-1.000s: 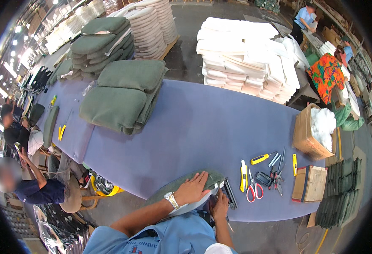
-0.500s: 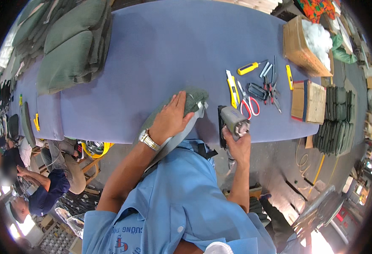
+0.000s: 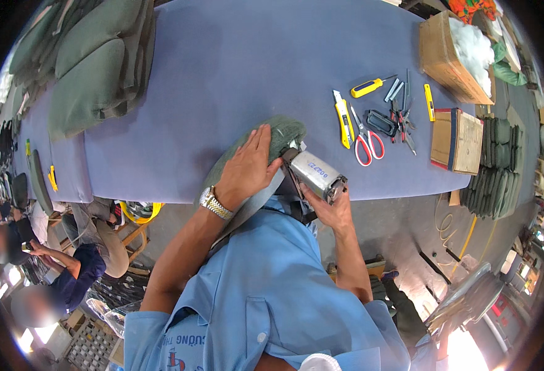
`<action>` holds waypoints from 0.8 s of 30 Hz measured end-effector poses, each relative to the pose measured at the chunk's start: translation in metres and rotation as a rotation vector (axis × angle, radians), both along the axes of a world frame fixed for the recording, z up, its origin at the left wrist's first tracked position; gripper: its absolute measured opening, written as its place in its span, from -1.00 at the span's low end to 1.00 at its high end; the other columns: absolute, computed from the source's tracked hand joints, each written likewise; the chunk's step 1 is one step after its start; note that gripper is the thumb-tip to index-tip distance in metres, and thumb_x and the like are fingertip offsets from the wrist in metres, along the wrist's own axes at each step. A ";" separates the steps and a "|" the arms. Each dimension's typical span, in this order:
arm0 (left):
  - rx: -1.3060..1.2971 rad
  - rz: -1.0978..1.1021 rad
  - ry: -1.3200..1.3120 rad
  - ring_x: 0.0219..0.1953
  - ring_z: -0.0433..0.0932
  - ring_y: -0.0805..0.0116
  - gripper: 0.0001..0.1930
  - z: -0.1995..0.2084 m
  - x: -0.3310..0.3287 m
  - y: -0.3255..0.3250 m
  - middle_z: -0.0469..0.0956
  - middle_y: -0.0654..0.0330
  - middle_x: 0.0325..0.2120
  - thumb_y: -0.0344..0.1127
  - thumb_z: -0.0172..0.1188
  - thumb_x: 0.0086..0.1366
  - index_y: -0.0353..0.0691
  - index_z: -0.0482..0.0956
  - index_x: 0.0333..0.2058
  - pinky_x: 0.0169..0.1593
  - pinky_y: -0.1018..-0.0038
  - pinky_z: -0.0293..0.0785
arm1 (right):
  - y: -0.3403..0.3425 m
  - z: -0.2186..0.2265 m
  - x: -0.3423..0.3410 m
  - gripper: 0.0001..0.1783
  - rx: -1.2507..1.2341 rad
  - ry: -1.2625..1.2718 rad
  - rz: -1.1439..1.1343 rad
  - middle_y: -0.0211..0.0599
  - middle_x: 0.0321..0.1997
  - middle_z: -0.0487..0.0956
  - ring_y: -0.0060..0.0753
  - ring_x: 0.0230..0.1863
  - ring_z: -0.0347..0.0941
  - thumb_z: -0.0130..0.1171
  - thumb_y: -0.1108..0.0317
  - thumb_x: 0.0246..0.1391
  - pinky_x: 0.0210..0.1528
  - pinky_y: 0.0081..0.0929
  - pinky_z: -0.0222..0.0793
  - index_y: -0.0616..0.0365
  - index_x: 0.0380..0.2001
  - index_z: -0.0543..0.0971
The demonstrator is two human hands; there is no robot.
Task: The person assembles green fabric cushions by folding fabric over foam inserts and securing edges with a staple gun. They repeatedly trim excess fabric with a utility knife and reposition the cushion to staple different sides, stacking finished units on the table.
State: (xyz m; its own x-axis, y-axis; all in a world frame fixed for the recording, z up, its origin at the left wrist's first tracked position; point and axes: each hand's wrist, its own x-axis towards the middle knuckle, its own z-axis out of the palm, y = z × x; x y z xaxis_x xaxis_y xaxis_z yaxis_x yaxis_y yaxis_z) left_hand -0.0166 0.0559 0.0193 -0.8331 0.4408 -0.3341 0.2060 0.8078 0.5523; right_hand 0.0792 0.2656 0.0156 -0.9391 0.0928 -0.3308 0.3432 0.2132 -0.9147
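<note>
The right hand (image 3: 330, 207) has its grip clamped around a silver staple gun (image 3: 314, 172), nose at the green cushion (image 3: 286, 131). The left hand (image 3: 247, 170) lies flat, outstretched, on that cushion at the near edge of the desk (image 3: 247, 68); I see red-handled scissors (image 3: 363, 153) farther right.

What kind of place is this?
Probably an upholstery workshop: stacked green fabric cushions, a brown cardboard box of fluffy white stuffing, and a silver metal stapler-like tool in the right hand.

The staple gun (image 3: 319, 174) bears a blue number (image 3: 317, 170), just beyond the fingers of the right hand (image 3: 332, 208). The shirt (image 3: 241, 297) bears blue lettering (image 3: 191, 339) and a red emblem (image 3: 176, 362), well behind the left hand (image 3: 245, 176) and its fingers.
</note>
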 end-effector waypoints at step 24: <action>-0.037 0.041 0.053 0.40 0.27 -0.21 -0.10 -0.003 0.004 0.007 0.25 -0.26 0.37 -0.34 0.31 0.21 -0.41 0.02 0.43 0.36 0.10 0.36 | 0.004 -0.025 0.007 -0.57 0.132 0.139 0.134 -0.06 -0.24 0.67 -0.07 -0.23 0.69 0.49 0.51 -0.15 -0.13 -0.34 0.56 0.34 -0.15 0.60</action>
